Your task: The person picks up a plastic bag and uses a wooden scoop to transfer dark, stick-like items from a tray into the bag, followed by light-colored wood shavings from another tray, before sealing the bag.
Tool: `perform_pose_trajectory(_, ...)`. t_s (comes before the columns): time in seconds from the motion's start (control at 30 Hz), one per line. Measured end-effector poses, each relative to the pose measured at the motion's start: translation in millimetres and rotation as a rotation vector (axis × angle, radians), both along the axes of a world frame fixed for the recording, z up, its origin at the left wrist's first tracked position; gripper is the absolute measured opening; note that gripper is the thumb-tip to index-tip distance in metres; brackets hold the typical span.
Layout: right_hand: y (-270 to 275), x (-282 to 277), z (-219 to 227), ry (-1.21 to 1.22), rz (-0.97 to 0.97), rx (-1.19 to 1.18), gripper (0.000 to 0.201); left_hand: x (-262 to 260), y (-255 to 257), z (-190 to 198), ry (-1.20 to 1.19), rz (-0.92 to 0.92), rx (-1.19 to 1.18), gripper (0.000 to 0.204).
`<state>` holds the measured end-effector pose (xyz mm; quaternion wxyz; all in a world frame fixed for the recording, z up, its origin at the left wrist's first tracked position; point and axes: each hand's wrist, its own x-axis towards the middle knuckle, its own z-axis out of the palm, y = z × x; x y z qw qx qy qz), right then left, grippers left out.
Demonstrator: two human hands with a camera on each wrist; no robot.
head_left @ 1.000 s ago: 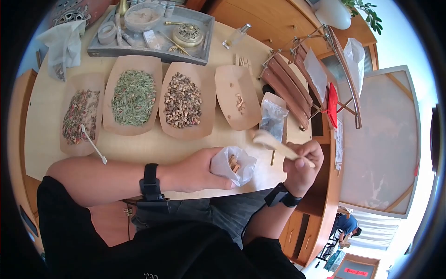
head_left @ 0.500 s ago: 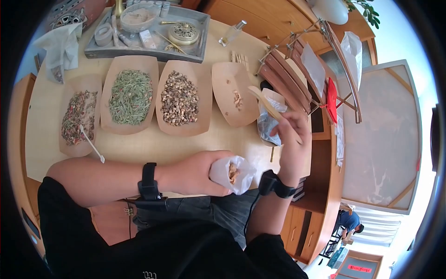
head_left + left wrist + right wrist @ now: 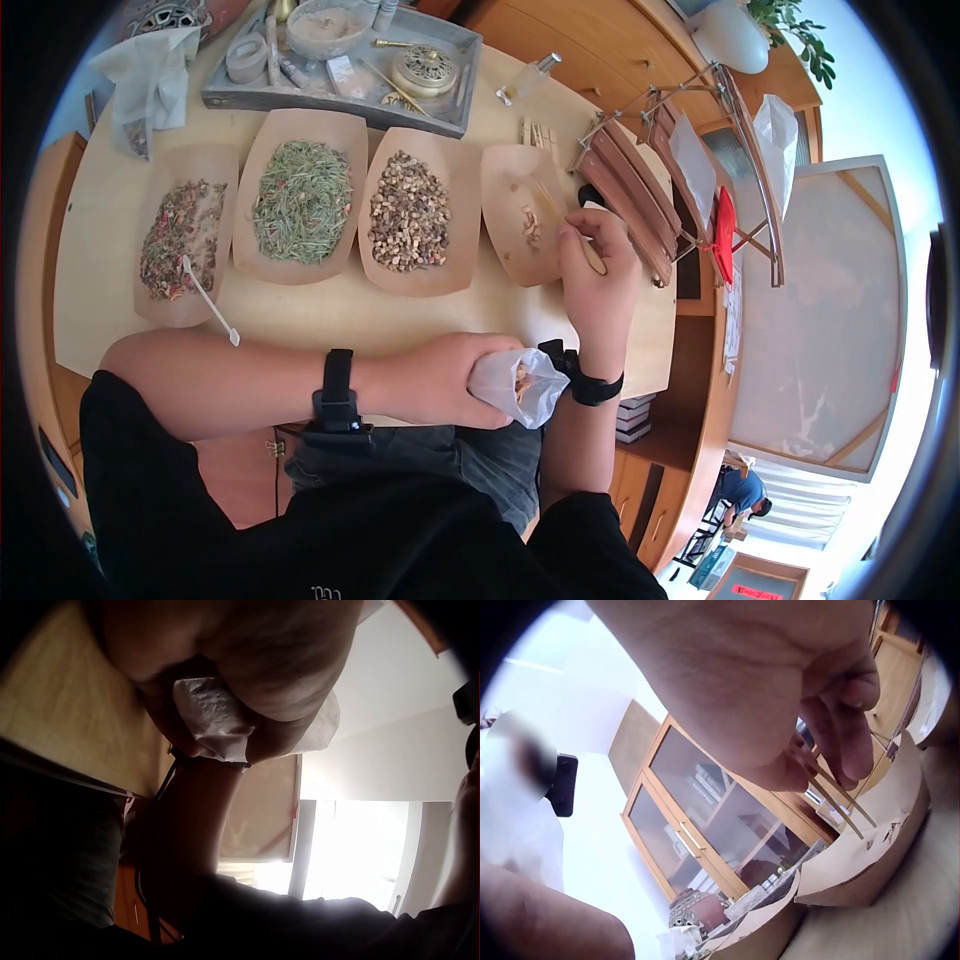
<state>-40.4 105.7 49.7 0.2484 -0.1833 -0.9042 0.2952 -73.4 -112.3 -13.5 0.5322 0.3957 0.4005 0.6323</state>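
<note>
My left hand (image 3: 450, 378) grips a small white translucent bag (image 3: 545, 398), its mouth facing right with brown chips (image 3: 521, 380) inside. In the left wrist view, fingers curl round the crumpled bag (image 3: 214, 720). My right hand (image 3: 603, 265) pinches a pair of wooden tweezers (image 3: 546, 198) over the rightmost brown paper tray (image 3: 503, 215). A few brown chips (image 3: 531, 230) lie in that tray. From the right wrist, the two tweezer tips (image 3: 844, 814) stand slightly apart, pointing down close to the bits inside the tray.
Three fuller paper trays hold chopped brown pieces (image 3: 408, 215), green dried herb (image 3: 302, 205) and a mixed dried blend (image 3: 180, 245) with a white stick (image 3: 210, 300). Behind stand a grey tray (image 3: 335, 108) of incense ware and a glass bottle (image 3: 530, 78). A wooden rack (image 3: 625, 190) stands right.
My right hand has swung up and away from the bag, bringing the tweezers over the rightmost tray. The left hand keeps the bag, which has shifted slightly right.
</note>
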Motion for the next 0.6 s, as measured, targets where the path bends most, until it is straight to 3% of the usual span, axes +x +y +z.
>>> perform_pose_trajectory(0.2, -11.3, 2.0, 8.2, -0.032, 0.02, -0.022, 0.018, -2.0, 0.2, 2.3, 0.015, -0.029, -0.041, 0.061)
perform_pose_trajectory(0.37, 3.5, 7.5, 2.6, -0.031, -0.051, -0.022, 0.019, 0.9, 0.8, -1.9, -0.034, -0.018, -0.013, 0.054)
perform_pose_trajectory(0.47, 17.6, 20.8, 6.4, 0.036, 0.025, -0.072, 0.016, 0.5, 0.3, -0.9, -0.046, -0.007, -0.015, 0.057)
perform_pose_trajectory(0.53, 11.3, 33.1, 20.3, 0.138, 0.018, -0.525, 0.012, -0.7, -0.7, 0.8, -0.051, 0.004, -0.018, 0.059)
perform_pose_trajectory(0.6, 14.8, 38.6, 20.1, 0.162, 0.021, -0.523, 0.009, -3.0, -0.1, 3.5, -0.062, -0.014, -0.043, 0.062)
